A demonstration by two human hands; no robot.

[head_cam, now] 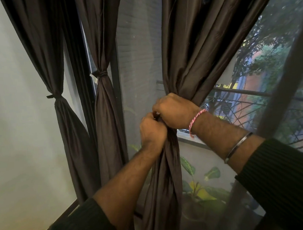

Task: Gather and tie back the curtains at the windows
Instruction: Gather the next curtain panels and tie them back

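At the window (264,92), centre of view, both hands grip the gathered dark curtain (192,45): right hand (173,109) closed around the bunch from above, left hand (152,128) clenched on it just below, touching. Two curtains to the left, (57,110) and (103,93), hang tied

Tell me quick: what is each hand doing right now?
Left hand: closed, gripping the gathered dark curtain.
Right hand: closed on the same curtain bunch, just above the left.
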